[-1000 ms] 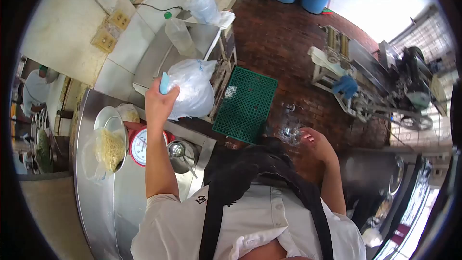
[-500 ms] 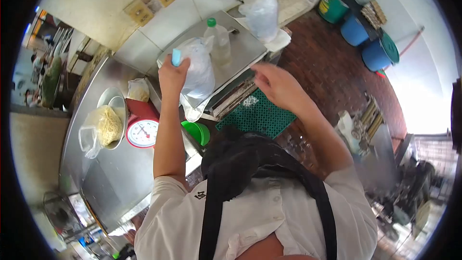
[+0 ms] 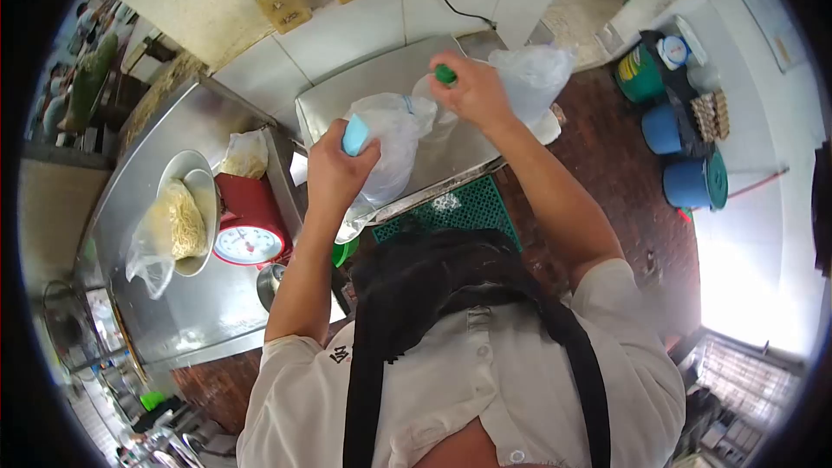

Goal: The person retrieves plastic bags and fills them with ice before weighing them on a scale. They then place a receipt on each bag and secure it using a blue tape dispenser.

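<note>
My left hand (image 3: 336,172) is closed around a small light-blue object (image 3: 354,133) and the gathered top of a clear plastic bag (image 3: 392,149) that rests on the steel counter (image 3: 347,95). My right hand (image 3: 472,91) grips the neck of a clear plastic bottle with a green cap (image 3: 445,74), which stands just behind the bag. A second clear bag (image 3: 533,78) lies to the right of the bottle.
A red dial scale (image 3: 247,238) holds a metal bowl of yellow noodles in a plastic bag (image 3: 172,221) on the steel table at left. A green mat (image 3: 451,211) lies on the brick floor. Blue and green buckets (image 3: 685,152) stand at right. Wall sockets (image 3: 286,7) are behind.
My right hand rose from my side, reached forward and closed on the bottle's neck. My left hand kept hold of the bag and blue object. My view turned toward the counter.
</note>
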The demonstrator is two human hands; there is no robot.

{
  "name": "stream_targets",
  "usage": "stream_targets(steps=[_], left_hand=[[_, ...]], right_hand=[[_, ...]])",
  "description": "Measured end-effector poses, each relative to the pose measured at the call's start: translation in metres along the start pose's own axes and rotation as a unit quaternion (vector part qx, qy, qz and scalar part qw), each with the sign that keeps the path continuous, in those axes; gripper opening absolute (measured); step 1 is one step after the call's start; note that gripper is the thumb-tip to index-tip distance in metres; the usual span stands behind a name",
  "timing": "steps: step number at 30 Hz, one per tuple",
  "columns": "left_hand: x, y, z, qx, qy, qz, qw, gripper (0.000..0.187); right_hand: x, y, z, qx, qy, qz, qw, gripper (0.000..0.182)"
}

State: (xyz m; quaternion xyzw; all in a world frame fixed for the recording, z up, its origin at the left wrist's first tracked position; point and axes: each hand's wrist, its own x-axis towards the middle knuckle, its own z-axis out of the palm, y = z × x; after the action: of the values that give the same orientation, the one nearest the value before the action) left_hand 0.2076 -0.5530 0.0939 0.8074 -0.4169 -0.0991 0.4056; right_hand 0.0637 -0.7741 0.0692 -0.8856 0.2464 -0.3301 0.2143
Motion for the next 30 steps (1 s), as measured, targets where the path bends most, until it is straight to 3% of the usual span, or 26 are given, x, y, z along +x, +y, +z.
stream_targets(steps=[4, 7, 10, 13, 20, 23, 26, 28, 30], left_hand=[[0.006, 0.009, 0.014, 0.002, 0.009, -0.01, 1.0, 0.033], [0.009, 0.016, 0.04, -0.03, 0.037, 0.004, 0.999, 0.033], [0.012, 0.041, 0.065, -0.014, 0.055, -0.052, 0.997, 0.034], [0.022, 0.057, 0.096, 0.005, 0.099, -0.025, 0.995, 0.035], [0.043, 0.088, 0.129, 0.026, 0.08, -0.07, 0.994, 0.035], [0.046, 0.089, 0.125, 0.029, 0.079, -0.068, 0.994, 0.033], [0.044, 0.087, 0.115, 0.019, 0.006, -0.09, 0.996, 0.043], [0.038, 0.082, 0.107, -0.006, 0.018, -0.012, 1.0, 0.06], [0.022, 0.083, 0.08, -0.028, 0.011, -0.032, 0.999, 0.067]], right_hand=[[0.071, 0.001, -0.041, 0.048, 0.066, -0.043, 0.996, 0.024], [0.113, 0.025, -0.049, 0.021, 0.036, -0.106, 0.993, 0.023], [0.122, 0.054, -0.036, 0.044, -0.047, -0.105, 0.992, 0.023], [0.133, 0.079, -0.025, 0.064, -0.041, -0.132, 0.988, 0.022], [0.145, 0.1, -0.021, 0.054, -0.077, -0.135, 0.986, 0.024], [0.153, 0.109, -0.003, 0.037, -0.119, -0.138, 0.983, 0.028], [0.149, 0.115, 0.008, -0.004, -0.162, -0.084, 0.983, 0.035], [0.149, 0.102, -0.017, -0.08, -0.16, -0.053, 0.982, 0.057], [0.131, 0.092, -0.053, -0.093, -0.107, -0.072, 0.987, 0.068]])
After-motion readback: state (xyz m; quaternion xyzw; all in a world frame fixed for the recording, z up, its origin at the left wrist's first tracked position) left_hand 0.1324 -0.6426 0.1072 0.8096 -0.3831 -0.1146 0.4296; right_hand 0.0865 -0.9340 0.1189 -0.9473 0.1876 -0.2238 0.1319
